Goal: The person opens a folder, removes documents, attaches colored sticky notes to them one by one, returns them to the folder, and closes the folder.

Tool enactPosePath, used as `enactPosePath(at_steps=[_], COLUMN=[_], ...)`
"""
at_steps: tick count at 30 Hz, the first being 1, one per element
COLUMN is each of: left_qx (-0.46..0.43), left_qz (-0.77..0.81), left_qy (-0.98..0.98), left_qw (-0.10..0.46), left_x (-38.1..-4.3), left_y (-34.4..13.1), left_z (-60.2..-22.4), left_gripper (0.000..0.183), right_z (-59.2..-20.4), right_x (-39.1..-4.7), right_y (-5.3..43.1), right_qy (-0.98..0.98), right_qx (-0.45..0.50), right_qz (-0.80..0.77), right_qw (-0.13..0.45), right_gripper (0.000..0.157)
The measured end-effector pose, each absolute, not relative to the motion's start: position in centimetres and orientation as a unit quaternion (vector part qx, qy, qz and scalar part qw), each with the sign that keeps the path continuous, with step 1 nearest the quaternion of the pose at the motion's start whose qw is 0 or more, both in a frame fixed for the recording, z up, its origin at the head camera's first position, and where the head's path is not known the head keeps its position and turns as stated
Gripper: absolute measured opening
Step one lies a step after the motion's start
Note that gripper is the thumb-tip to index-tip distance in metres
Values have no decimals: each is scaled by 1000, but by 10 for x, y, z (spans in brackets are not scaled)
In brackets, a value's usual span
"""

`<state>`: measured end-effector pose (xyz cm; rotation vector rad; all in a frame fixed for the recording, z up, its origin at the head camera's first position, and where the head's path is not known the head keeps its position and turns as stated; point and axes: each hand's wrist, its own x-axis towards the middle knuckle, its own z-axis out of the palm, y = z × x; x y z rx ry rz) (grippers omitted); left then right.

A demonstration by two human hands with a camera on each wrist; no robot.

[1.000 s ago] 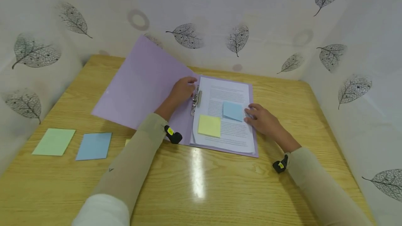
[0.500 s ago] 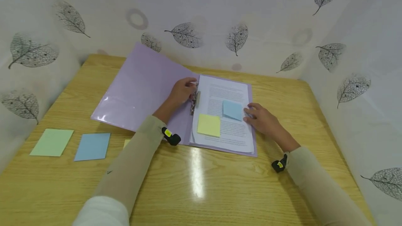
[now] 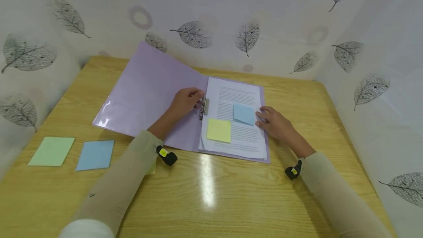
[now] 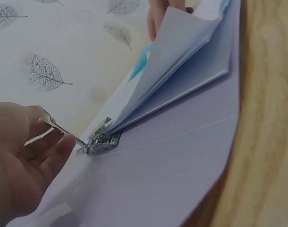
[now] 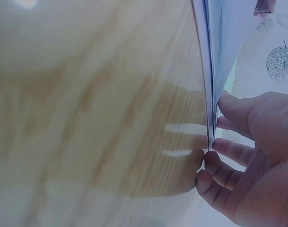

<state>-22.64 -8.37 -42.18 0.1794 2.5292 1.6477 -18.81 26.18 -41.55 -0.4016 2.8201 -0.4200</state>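
A purple folder (image 3: pixel 155 94) lies spread on the table, its left cover raised at an angle. Printed sheets (image 3: pixel 242 146) lie on its right side beneath the metal clip (image 3: pixel 204 107). My left hand (image 3: pixel 186 102) holds the clip's lever (image 4: pixel 63 131), which stands up slanted in the left wrist view. A yellow sticky note (image 3: pixel 219 130) and a blue sticky note (image 3: pixel 243 114) are on the top sheet. At the sheets' right edge rests my right hand (image 3: pixel 277 123), its fingertips (image 5: pixel 205 182) touching the table and its thumb against the paper edge.
On the wooden table (image 3: pixel 231 201) at left lie a green sticky note (image 3: pixel 51 151) and a blue sticky note (image 3: pixel 95 155). Another yellow note (image 3: pixel 152 168) is mostly hidden by the left sleeve. Leaf-patterned cloth (image 3: pixel 218 3) stands behind and at both sides.
My left hand has drawn leftward and slightly toward me at the clip. The raised cover has tipped a little lower. The right hand stays at the sheets' edge.
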Motion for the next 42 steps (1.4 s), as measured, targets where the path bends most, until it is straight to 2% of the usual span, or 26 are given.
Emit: enactPosePath(at_steps=[12, 23, 42], left_qx=[54, 44, 44], left_qz=[524, 537, 540], left_qy=[849, 842, 838], left_qw=[28, 10, 71], left_x=[-199, -188, -181], left_y=[-89, -88, -94], left_z=[-418, -425, -437], left_gripper=[35, 32, 28], right_z=[-414, -412, -411], right_x=[-195, -198, -198], right_y=[257, 256, 258], right_qy=[969, 967, 967], right_qx=[-126, -121, -126], right_qz=[-150, -159, -151], right_qw=[149, 161, 161], right_gripper=[56, 55, 54])
